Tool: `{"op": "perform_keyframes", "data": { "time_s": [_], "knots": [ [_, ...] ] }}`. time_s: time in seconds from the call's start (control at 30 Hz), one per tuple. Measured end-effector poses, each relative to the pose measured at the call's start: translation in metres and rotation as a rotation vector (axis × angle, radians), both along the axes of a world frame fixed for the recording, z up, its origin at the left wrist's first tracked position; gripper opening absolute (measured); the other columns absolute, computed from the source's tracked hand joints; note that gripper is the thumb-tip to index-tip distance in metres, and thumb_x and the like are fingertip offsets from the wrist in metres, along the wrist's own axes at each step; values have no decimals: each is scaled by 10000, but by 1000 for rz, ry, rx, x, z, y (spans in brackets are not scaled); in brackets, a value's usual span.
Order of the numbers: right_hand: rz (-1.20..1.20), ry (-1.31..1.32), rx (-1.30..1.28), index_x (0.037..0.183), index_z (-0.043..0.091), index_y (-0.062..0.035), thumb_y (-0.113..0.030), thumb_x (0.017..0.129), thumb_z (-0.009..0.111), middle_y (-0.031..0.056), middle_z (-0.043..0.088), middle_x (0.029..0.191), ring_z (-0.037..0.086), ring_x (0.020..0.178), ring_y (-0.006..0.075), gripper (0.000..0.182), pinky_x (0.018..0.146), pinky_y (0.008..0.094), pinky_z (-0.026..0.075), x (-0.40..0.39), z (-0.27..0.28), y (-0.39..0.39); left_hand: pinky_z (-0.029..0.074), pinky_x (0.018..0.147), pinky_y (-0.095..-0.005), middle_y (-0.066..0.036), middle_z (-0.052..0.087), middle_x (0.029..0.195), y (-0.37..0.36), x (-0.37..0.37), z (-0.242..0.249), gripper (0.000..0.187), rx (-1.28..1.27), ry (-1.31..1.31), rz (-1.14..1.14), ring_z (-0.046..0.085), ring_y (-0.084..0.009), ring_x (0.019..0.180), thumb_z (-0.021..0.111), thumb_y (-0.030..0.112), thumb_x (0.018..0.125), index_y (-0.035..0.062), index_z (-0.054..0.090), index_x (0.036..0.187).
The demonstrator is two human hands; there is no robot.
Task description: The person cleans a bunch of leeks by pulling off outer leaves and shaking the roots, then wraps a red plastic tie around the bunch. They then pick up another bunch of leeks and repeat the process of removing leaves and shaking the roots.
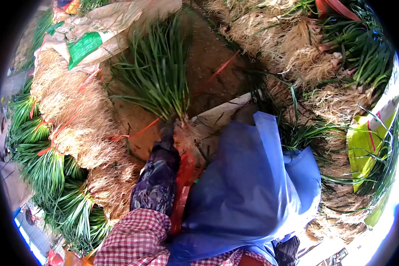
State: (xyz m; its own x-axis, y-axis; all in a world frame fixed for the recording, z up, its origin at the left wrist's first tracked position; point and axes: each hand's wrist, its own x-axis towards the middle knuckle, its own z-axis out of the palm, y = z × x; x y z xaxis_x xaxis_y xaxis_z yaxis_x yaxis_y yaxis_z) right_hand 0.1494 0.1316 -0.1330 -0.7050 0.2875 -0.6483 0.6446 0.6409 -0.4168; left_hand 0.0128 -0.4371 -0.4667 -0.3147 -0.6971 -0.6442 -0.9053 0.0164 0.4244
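Observation:
My left hand point(166, 131), dark against a purple patterned sleeve point(154, 181), is closed around the base of a bunch of green onions point(157, 66). The long green leaves fan out away from me, and the pale roots point(186, 131) hang beside the hand. Just below the roots, a bundle of red plastic strips point(181, 190) lies along the edge of my blue apron point(239, 177). My right hand does not show.
Stacked bundles with tan roots point(75, 102) line the left side, tied with red strips. More root bundles point(292, 48) fill the right. A white sack point(106, 31) lies at upper left, a yellow-green sack point(363, 146) at right. Bare brown ground point(213, 53) shows between the piles.

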Motion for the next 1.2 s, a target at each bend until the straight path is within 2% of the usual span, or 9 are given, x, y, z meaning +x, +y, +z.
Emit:
{"op": "perform_keyframes", "data": {
  "time_s": [0.27,0.5,0.57,0.73,0.83,0.93,1.03,1.1,1.2],
  "knots": [
    [-32,211,61,1033,613,-99,-185,855,546,120,633,842,605,757,308,209,651,397,481,-11,4,-5,493,625,-363,-80,644,913,-99,57,-53,357,244,268,-485,604,-202,674,519,293,916,165,549,1248],
    [201,636,369,998,616,-104,-100,811,585,97,615,877,598,820,322,190,691,414,477,-78,20,-27,489,671,-354,-89,629,957,69,5,54,362,266,131,-631,596,-200,732,517,284,920,124,535,1244],
    [333,751,356,1121,577,-104,-166,813,608,126,588,1067,565,923,356,316,778,454,455,-102,5,-29,488,685,-352,-92,625,970,82,-5,78,364,260,170,-664,593,-200,749,517,281,921,113,531,1243],
    [189,228,568,1448,195,-147,-482,669,717,176,295,1436,386,1225,413,996,992,569,296,-153,-57,-36,485,718,-345,-99,614,1001,99,-24,137,371,221,288,-698,588,-198,790,516,275,923,84,521,1241],
    [258,465,625,1375,340,-54,-560,622,696,249,361,1367,318,1271,440,975,1049,568,229,-148,-97,-19,483,737,-342,-103,608,1020,99,-37,176,375,201,368,-686,584,-198,815,516,271,925,67,515,1239],
    [101,313,200,1309,410,-69,-456,721,625,236,455,1291,418,1199,431,736,1007,574,283,-125,-123,-1,482,757,-338,-107,602,1038,89,-51,219,380,193,464,-648,581,-197,840,515,267,926,49,509,1238],
    [168,158,402,1240,478,-81,-355,809,527,212,509,1243,477,1147,410,513,985,518,332,-97,-108,2,480,777,-334,-111,595,1057,71,-60,265,386,196,569,-598,577,-196,865,515,264,928,32,504,1236],
    [171,480,468,1210,501,-90,-364,828,498,217,482,1279,460,1168,409,470,984,533,319,-62,-160,4,479,790,-331,-114,591,1070,61,-68,302,390,208,643,-575,575,-195,881,514,261,929,21,500,1235],
    [192,352,468,1199,501,-84,-422,821,519,224,532,1218,514,1111,394,507,943,507,373,-22,-131,6,477,810,-328,-118,585,1088,48,-75,348,396,228,727,-548,571,-194,906,514,257,930,3,494,1233]
  ]
}}
